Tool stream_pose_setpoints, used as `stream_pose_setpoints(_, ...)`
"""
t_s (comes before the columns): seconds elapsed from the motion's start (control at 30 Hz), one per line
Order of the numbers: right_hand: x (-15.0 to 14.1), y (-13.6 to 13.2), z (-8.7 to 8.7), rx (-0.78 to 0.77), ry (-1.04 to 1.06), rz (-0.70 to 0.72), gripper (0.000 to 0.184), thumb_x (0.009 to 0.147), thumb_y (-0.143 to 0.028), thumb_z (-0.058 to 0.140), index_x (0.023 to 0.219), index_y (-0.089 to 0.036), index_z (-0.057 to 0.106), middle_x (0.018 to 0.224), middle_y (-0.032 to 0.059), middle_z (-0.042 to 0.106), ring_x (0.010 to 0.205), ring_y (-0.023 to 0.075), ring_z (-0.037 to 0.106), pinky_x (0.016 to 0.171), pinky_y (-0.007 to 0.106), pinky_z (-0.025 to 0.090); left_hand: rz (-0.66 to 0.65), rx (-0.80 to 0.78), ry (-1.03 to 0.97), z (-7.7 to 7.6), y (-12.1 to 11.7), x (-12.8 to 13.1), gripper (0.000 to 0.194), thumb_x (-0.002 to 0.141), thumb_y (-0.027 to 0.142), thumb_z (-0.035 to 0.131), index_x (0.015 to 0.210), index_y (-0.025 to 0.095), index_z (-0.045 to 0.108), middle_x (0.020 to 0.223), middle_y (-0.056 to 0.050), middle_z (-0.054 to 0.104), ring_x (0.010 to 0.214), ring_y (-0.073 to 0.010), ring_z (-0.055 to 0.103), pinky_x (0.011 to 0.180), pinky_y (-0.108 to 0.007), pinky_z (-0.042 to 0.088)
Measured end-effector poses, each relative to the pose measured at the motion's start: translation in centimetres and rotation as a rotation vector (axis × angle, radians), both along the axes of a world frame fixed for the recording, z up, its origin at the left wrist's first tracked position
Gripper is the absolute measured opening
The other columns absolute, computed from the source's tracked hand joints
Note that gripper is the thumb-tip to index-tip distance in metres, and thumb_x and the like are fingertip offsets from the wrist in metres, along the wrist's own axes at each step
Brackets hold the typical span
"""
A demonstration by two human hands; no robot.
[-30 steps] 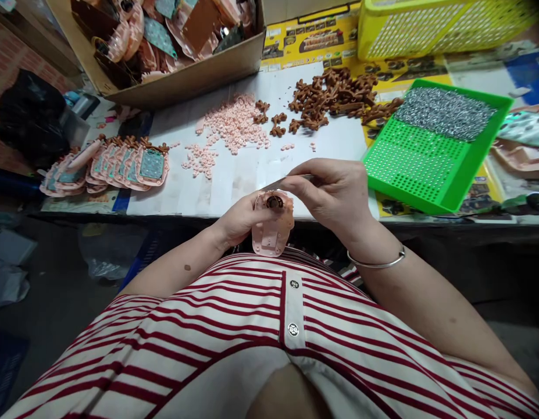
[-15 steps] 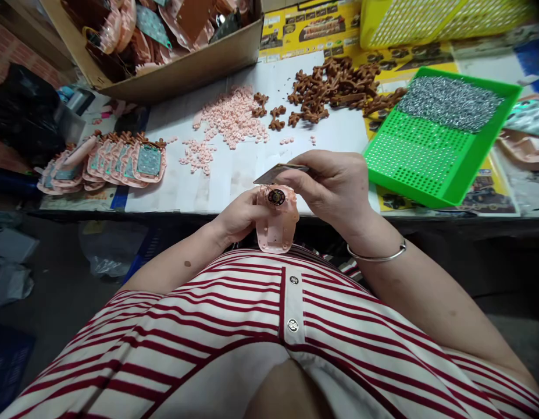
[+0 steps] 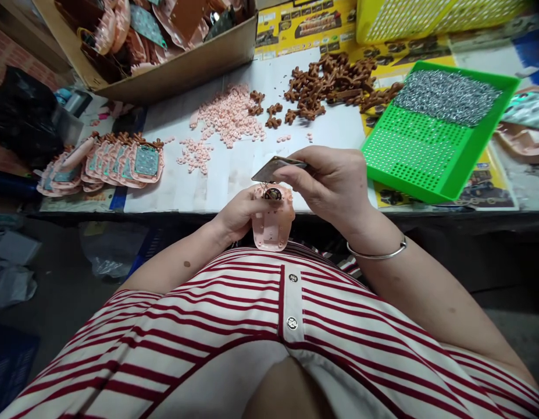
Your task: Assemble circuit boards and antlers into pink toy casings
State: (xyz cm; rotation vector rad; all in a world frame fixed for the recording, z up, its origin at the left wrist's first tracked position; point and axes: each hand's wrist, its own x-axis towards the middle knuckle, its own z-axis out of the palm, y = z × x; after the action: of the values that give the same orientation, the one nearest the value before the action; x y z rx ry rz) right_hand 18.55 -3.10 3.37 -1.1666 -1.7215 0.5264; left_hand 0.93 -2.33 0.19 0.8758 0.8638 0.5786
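My left hand (image 3: 239,213) is closed around a pink plastic shell (image 3: 270,230) in front of my shirt. A round dark speaker (image 3: 272,195) sits in the shell's upper part, with my left thumb across its lower edge. Between the thumb and fingers of my right hand (image 3: 332,177), a thin flat circuit board (image 3: 275,169) is pinched, tilted just above the shell. Fine wires run down from the board toward the speaker.
Piles of small pink rings (image 3: 232,116) and brown bone-shaped parts (image 3: 334,84) lie beyond my hands. A green tray (image 3: 417,151) holds screws at the right. Filled pink shells (image 3: 145,163) stand in a row at left, below a cardboard box (image 3: 182,73).
My left thumb has moved over the lower part of the speaker. The board has risen slightly and shows more of its flat face. Both hands keep their holds.
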Motion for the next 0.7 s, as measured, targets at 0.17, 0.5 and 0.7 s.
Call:
stream_pose_setpoints(0.17,0.0,-0.1,0.1,0.004,-0.036,0.02,0.059,0.092,-0.072,0.048,0.077,-0.019,0.072,0.063,0.0016,0.064,0.057,0.0102,0.051,0.059,0.027,0.038,0.122,-0.043,0.032,-0.2,-0.2,0.4,0.036,0.065,0.036,0.09,0.083,0.013,0.069,0.076,-0.003,0.069,0.068,-0.0147,0.061,0.071,-0.029,0.047)
stream_pose_setpoints(0.5,0.5,-1.0,-1.0,-0.018,0.014,-0.007,0.046,0.096,-0.061,0.052,0.089,-0.02,0.072,0.07,0.003,0.068,0.063,0.0129,0.059,0.061,0.028,0.042,0.052,0.028,0.059,-0.4,-0.3,0.3,0.03,0.069,0.036,0.085,0.077,0.013,0.066,0.073,-0.004,0.069,0.065,-0.0138,0.061,0.065,-0.026,0.046)
stream_pose_setpoints(0.7,0.4,-1.6,-0.9,-0.094,0.119,-0.088,0.043,0.096,-0.06,0.053,0.098,-0.022,0.071,0.076,0.0047,0.07,0.069,0.0156,0.064,0.064,0.029,0.049,0.058,0.031,0.053,-0.3,-0.4,0.5,0.041,0.064,0.036,0.09,0.089,0.014,0.066,0.081,-0.004,0.071,0.072,-0.0158,0.065,0.072,-0.028,0.048)
